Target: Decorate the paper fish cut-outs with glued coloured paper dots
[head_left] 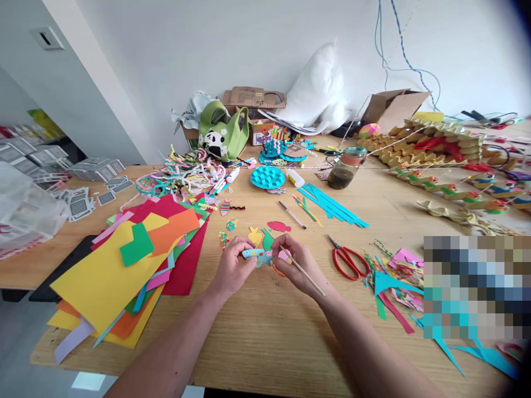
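Note:
My left hand [231, 266] is closed, pinching the body of a light blue paper fish [259, 256] with coloured dots. In my closed right hand [299, 264] lies a thin wooden stick [307, 275], slanting back over the wrist. The right fingertips are at the fish's tail; whether they grip it too I cannot tell. Just beyond my hands are a yellow paper fish [255, 236], a green paper shape [267, 239] and a red paper fish [279, 226]. Small dotted cut-outs [223, 239] lie by the left hand. A pink piece is partly hidden behind the right fingers.
Red-handled scissors [350, 263] and paper scraps [398, 282] lie to the right. Stacked coloured sheets [112, 276] cover the left side. Farther back are a pen [292, 214], blue strips [332, 204], a glass jar [347, 168], pipe cleaners [182, 174] and a green panda bag [226, 132].

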Tool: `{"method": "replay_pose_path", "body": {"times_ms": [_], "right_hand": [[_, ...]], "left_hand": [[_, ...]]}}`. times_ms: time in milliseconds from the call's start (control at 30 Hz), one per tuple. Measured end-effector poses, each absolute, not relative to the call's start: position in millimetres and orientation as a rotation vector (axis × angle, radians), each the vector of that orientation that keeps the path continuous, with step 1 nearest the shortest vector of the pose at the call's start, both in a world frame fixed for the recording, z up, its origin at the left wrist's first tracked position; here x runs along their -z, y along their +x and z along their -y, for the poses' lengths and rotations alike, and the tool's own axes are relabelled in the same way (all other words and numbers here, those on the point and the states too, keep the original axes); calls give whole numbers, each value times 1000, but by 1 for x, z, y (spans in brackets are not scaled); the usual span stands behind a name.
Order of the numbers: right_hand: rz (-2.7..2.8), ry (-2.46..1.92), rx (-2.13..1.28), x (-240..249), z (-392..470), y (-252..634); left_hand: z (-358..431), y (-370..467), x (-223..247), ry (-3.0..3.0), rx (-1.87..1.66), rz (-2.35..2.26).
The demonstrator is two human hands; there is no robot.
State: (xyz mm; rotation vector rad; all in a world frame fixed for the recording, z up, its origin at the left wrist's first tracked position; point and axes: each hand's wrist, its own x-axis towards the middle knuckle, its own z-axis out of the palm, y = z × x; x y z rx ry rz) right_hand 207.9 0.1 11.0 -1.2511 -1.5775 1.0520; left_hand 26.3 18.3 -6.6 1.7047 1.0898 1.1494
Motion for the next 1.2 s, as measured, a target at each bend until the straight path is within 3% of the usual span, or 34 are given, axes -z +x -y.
{"method": "replay_pose_path", "body": {"times_ms": [867, 1200], "right_hand": [[1406, -1401, -880, -16, -26, 225], [1621, -1469, -537, -25, -105, 238]], "left_hand": [[-20, 23, 7, 1252, -1238, -1085], [-24, 22, 10, 1318, -1305, -1256]]}}
